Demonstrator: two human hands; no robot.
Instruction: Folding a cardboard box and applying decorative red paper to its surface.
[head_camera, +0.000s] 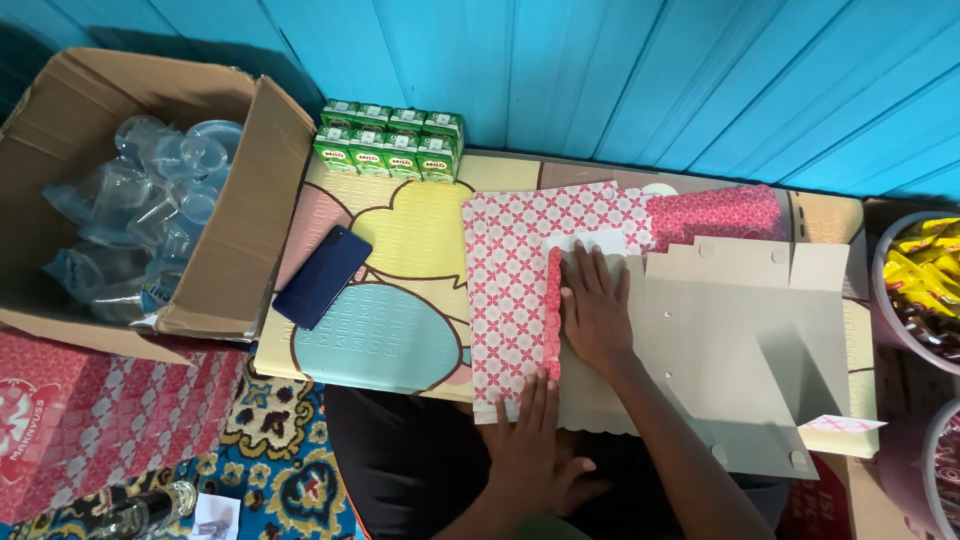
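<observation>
1. Sitting far to the left of the flat carton blank (700, 350) is an open cardboard box (240, 230) full of clear plastic cups (150, 220); a dark blue phone (322, 276) lies on the pastel cartoon mat (400, 330) between that box and the blank.
2. Behind the blank's left end, against the blue plank wall, stands a row of green drink cartons (392, 140).
3. At the blank's near-left corner, the left hand (528, 440) rests flat with fingers together, tips on the pink-and-white patterned sheets (510, 290).
4. On the blank's left fold, the right hand (596, 312) presses down flat, fingers spread, gripping nothing.
5. The blank lies grey side up on the mat, patterned flap turned over. It looks light, thin and stiff enough to crease along scored lines; edges and flaps seem the best holds, since a flat palm may slide.
6. Right of the blank, a tub (915, 290) holds yellow packets.
</observation>
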